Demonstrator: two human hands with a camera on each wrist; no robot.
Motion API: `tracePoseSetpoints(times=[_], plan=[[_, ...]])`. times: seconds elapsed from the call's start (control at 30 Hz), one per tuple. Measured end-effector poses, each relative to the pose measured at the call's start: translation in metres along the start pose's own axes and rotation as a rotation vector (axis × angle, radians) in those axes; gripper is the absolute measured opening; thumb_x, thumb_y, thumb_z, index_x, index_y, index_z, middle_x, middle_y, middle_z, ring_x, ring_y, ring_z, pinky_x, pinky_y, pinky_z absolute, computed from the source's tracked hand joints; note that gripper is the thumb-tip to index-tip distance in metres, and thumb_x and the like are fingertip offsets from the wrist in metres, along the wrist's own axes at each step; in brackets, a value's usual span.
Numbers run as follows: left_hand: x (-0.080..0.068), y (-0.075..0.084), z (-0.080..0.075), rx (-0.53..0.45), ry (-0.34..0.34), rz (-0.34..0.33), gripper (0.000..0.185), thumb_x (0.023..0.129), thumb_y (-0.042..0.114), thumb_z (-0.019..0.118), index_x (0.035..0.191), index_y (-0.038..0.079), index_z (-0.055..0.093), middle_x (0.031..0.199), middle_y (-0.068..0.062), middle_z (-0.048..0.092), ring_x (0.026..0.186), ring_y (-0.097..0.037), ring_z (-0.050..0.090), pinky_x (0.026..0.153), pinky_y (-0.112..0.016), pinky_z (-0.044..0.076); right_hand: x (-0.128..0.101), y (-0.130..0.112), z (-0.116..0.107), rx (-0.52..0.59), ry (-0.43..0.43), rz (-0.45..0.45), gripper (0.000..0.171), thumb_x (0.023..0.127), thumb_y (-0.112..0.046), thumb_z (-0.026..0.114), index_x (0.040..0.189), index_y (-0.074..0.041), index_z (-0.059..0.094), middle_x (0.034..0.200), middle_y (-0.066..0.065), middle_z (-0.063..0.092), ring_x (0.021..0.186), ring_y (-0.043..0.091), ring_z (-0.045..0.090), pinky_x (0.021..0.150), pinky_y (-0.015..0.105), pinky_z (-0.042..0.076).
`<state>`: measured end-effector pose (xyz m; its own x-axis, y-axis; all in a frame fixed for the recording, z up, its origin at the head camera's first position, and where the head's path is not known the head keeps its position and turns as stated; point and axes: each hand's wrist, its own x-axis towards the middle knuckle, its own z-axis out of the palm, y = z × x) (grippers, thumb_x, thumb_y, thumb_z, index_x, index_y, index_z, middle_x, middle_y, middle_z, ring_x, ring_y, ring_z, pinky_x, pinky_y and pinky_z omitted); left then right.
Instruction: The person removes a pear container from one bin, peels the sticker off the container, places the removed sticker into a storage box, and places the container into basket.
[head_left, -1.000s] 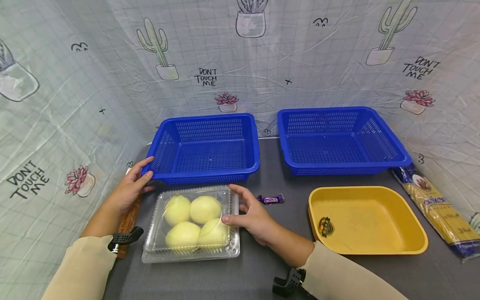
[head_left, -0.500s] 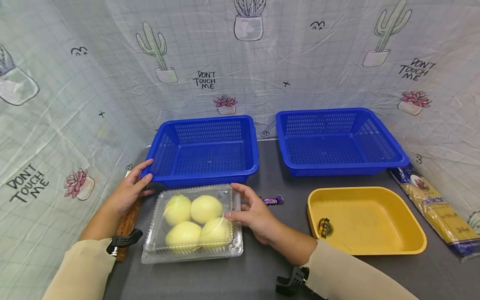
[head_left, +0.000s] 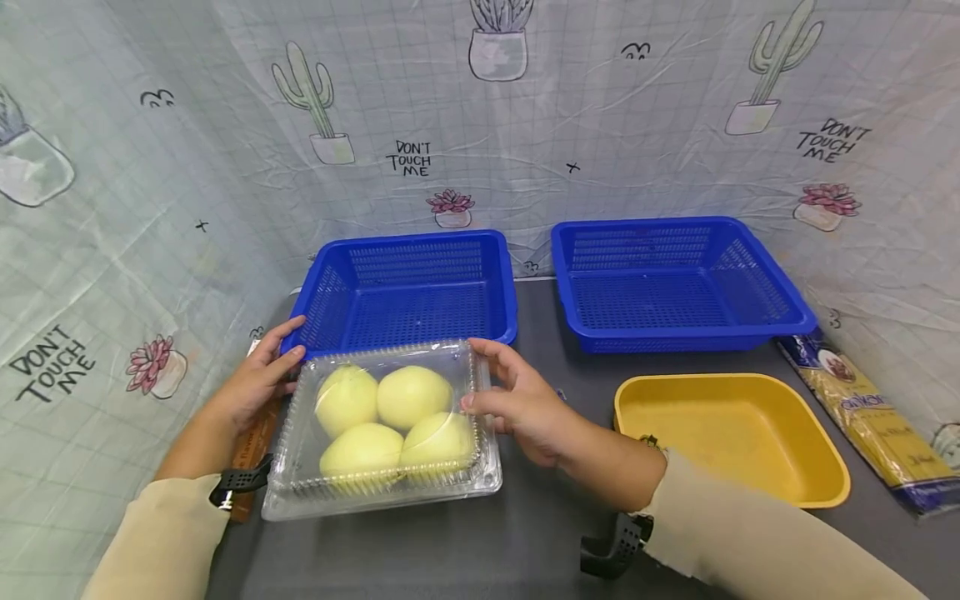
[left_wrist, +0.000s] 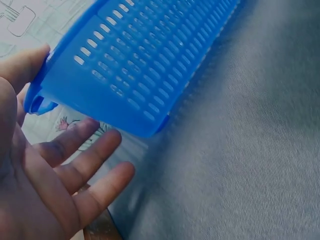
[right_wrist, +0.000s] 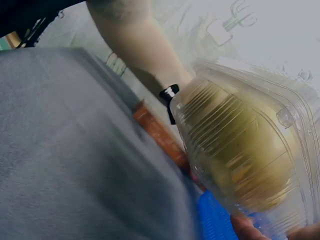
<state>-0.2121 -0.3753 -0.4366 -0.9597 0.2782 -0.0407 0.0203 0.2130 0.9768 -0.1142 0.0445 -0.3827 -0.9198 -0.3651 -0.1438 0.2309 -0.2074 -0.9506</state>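
My right hand [head_left: 532,408] grips the right edge of a clear plastic clamshell box [head_left: 288,433], thumb on its lid. Several round, pale yellow-green fruits [head_left: 414,400] lie inside. The right wrist view shows the box [right_wrist: 200,145] lifted over the grey cloth, tilted there. In the head view it overlaps the front rim of the left blue basket [head_left: 420,304]. My left hand [head_left: 258,379] pinches that basket's front left corner between thumb and index finger. The other fingers [left_wrist: 102,155] stretch out below the rim in the left wrist view.
A second blue basket [head_left: 678,337] stands at the back right, with a yellow tray [head_left: 720,442] in front of it. A yellow-and-blue packet [head_left: 870,408] lies at the far right. A brown box [head_left: 251,458] sits beside the left forearm. A purple-wrapped candy [head_left: 561,394] is mostly hidden behind the right hand.
The right hand has raised the clamshell box off the table and brought it towards the left basket, its right side swinging outward. The left hand stays at the basket's corner.
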Motion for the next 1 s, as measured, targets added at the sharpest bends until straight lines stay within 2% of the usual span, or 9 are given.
tracePoseSetpoints(times=[0.1, 0.27, 0.4, 0.53, 0.63, 0.8, 1.0], plan=[[-0.001, 0.002, -0.002, -0.034, -0.003, -0.011, 0.06, 0.115, 0.024, 0.051, 0.17, 0.032, 0.027, 0.131, 0.016, 0.061, 0.105, -0.003, 0.068, 0.079, -0.027, 0.059, 0.001, -0.016, 0.0, 0.005, -0.004, 0.002, 0.085, 0.088, -0.004, 0.074, 0.164, -0.018, 0.038, 0.162, 0.016, 0.041, 0.107, 0.024, 0.062, 0.077, 0.038, 0.056], [-0.001, 0.001, -0.001, -0.135, -0.019, -0.026, 0.059, 0.115, 0.02, 0.051, 0.169, 0.031, 0.029, 0.135, 0.013, 0.056, 0.103, -0.007, 0.068, 0.079, -0.029, 0.061, 0.005, -0.04, -0.003, 0.009, -0.008, -0.005, 0.083, 0.09, -0.004, 0.072, 0.164, -0.018, 0.036, 0.162, 0.014, 0.039, 0.122, 0.032, 0.057, 0.087, 0.045, 0.057], [0.0, 0.003, 0.002, -0.168, 0.006, -0.06, 0.055, 0.114, 0.02, 0.053, 0.164, 0.037, 0.035, 0.144, 0.003, 0.047, 0.101, -0.008, 0.068, 0.08, -0.028, 0.06, 0.012, -0.056, -0.009, 0.008, -0.013, -0.016, 0.083, 0.091, -0.004, 0.07, 0.164, -0.02, 0.035, 0.16, 0.012, 0.041, 0.133, 0.037, 0.051, 0.093, 0.051, 0.056], [0.0, 0.007, 0.003, -0.135, 0.027, -0.094, 0.056, 0.114, 0.025, 0.055, 0.164, 0.039, 0.035, 0.152, -0.006, 0.04, 0.101, -0.008, 0.067, 0.081, -0.028, 0.059, 0.023, -0.07, -0.015, 0.018, -0.006, -0.029, 0.08, 0.091, -0.004, 0.069, 0.162, -0.021, 0.036, 0.154, 0.014, 0.047, 0.133, 0.037, 0.051, 0.093, 0.055, 0.054], [0.001, 0.009, 0.003, -0.12, 0.022, -0.111, 0.059, 0.114, 0.026, 0.056, 0.165, 0.039, 0.032, 0.145, 0.0, 0.05, 0.1, -0.008, 0.069, 0.08, -0.031, 0.061, 0.034, -0.078, -0.02, 0.004, 0.005, -0.035, 0.077, 0.092, -0.006, 0.069, 0.161, -0.021, 0.038, 0.149, 0.014, 0.049, 0.13, 0.033, 0.051, 0.089, 0.053, 0.054], [0.001, 0.011, 0.003, -0.167, -0.001, -0.131, 0.058, 0.114, 0.021, 0.055, 0.164, 0.039, 0.03, 0.12, 0.014, 0.069, 0.098, -0.011, 0.074, 0.078, -0.033, 0.062, 0.05, -0.091, -0.024, -0.033, 0.025, -0.031, 0.078, 0.09, -0.006, 0.068, 0.161, -0.021, 0.04, 0.148, 0.013, 0.048, 0.129, 0.032, 0.05, 0.087, 0.05, 0.052], [0.0, 0.014, 0.003, -0.136, 0.004, -0.152, 0.06, 0.113, 0.025, 0.056, 0.165, 0.041, 0.03, 0.117, 0.016, 0.07, 0.101, -0.012, 0.073, 0.084, -0.036, 0.061, 0.07, -0.104, -0.029, -0.058, 0.05, -0.017, 0.079, 0.092, -0.008, 0.067, 0.163, -0.025, 0.039, 0.16, 0.01, 0.036, 0.146, 0.037, 0.039, 0.094, 0.05, 0.045]])
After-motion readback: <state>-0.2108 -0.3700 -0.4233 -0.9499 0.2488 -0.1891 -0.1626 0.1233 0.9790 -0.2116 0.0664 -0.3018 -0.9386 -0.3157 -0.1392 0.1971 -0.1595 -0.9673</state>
